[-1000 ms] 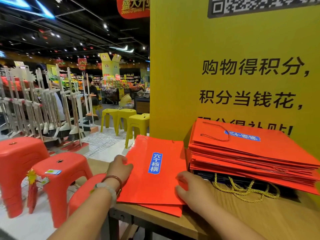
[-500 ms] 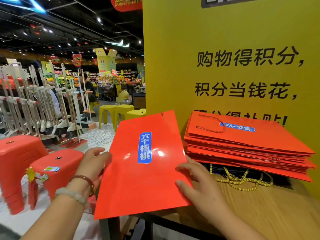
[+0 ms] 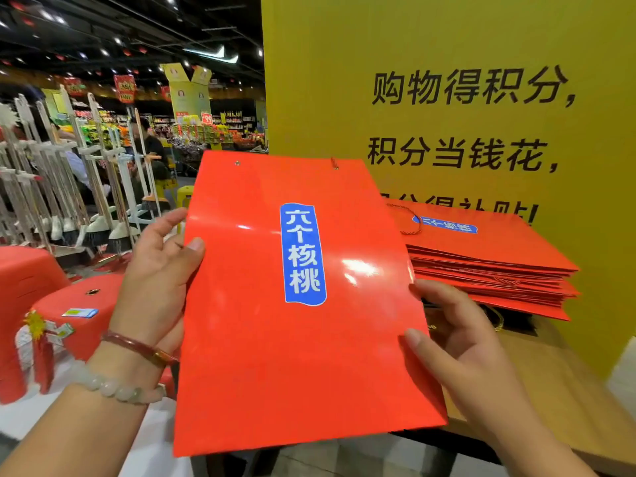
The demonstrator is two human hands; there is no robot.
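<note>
- The flat, glossy red paper bag (image 3: 254, 339) with a blue label is held up in the air, nearly upright and facing the camera, over the near-left edge of the light wooden table (image 3: 550, 390).
- The left hand (image 3: 155, 270) grips the bag's left edge, with the thumb pressed on the front face and the fingers behind.
- The right hand (image 3: 457, 342) pinches the right edge lower down, with the thumb on the front and the other fingers at the edge.
- A stack of flat red paper bags (image 3: 488, 256) lies on the table to the right, just beyond the right hand, against the yellow printed board (image 3: 447, 46).
- Red plastic stools (image 3: 79, 304) stand at the near left, with a rack of white-handled brooms (image 3: 69, 184) farther back.
</note>
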